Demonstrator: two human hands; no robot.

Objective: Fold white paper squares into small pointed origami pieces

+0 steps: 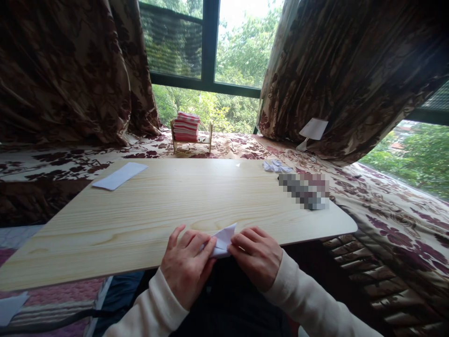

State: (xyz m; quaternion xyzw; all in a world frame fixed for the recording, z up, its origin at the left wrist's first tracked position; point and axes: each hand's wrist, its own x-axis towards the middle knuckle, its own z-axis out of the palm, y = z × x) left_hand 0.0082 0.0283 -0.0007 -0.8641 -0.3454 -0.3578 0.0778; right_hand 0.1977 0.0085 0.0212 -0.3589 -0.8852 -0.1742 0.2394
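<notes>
At the lower middle of the frame, both hands meet on a folded white paper at the near edge of the tabletop. The left hand lays its fingers close together over the paper's left side, its grip pressing it down. The right hand curls its grip around the right edge, pinching the fold. The paper's pointed corner sticks up between them. A flat paper strip lies at the tabletop's upper left, and crumpled paper scraps lie at its upper right. A small wooden rack of striped cloth stands by the window.
</notes>
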